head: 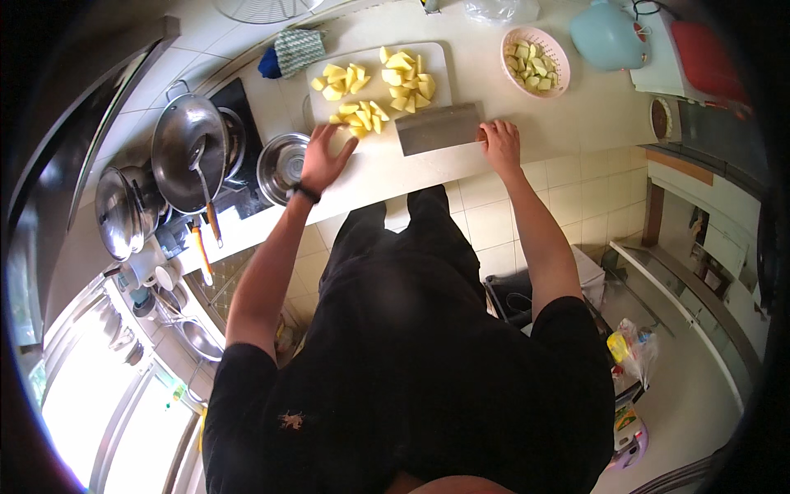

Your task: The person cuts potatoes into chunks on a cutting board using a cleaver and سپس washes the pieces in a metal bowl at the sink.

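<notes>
My right hand (500, 145) grips the wooden handle of a broad-bladed cleaver (439, 129), which lies nearly level at the near right edge of a white cutting board (376, 62). Three piles of cut yellow potato chunks rest on the board: a left pile (340, 80), a right pile (408, 80) and a near pile (359, 117). My left hand (329, 156), with a dark band at the wrist, is by the near pile, thumb and fingers apart; whether its fingertips touch a chunk is not clear. Beside it sits a steel bowl (284, 167).
A pink colander (536, 62) of pale green chunks stands to the right on the counter, near a light-blue appliance (608, 36). A wok (188, 154) with a ladle and a lidded pot (120, 210) are at the left. A patterned cloth (299, 52) lies behind the board.
</notes>
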`<move>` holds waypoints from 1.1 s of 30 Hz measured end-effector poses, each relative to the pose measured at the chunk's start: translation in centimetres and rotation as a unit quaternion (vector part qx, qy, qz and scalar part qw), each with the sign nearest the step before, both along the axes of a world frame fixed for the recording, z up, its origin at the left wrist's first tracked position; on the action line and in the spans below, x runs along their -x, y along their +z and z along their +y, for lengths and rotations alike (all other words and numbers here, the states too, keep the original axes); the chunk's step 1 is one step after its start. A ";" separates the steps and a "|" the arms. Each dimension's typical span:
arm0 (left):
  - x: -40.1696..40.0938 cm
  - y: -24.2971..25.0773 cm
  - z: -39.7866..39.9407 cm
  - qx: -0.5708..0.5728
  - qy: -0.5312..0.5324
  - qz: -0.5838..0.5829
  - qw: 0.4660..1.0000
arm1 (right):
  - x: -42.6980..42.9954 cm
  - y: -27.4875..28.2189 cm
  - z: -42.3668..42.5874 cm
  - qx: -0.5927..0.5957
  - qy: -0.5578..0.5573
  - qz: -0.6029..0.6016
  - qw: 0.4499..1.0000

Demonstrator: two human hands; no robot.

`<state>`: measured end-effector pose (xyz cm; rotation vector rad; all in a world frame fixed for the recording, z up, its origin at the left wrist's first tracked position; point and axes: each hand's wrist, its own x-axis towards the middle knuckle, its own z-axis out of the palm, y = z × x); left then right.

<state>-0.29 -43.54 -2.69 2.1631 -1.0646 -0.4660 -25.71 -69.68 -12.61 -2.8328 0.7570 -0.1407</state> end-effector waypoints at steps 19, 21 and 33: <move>-0.2 -7.8 -11.8 -0.060 -0.078 -0.159 0.982 | 1.6 3.9 8.6 -0.657 -0.317 -0.247 0.637; 1.0 -7.7 -11.2 -0.091 -0.053 -0.170 0.980 | 0.9 2.6 8.8 -0.658 -0.297 -0.265 0.639; 4.0 -7.5 -12.9 -0.020 0.034 -0.185 0.982 | -1.7 1.5 9.3 -0.718 -0.332 -0.159 0.591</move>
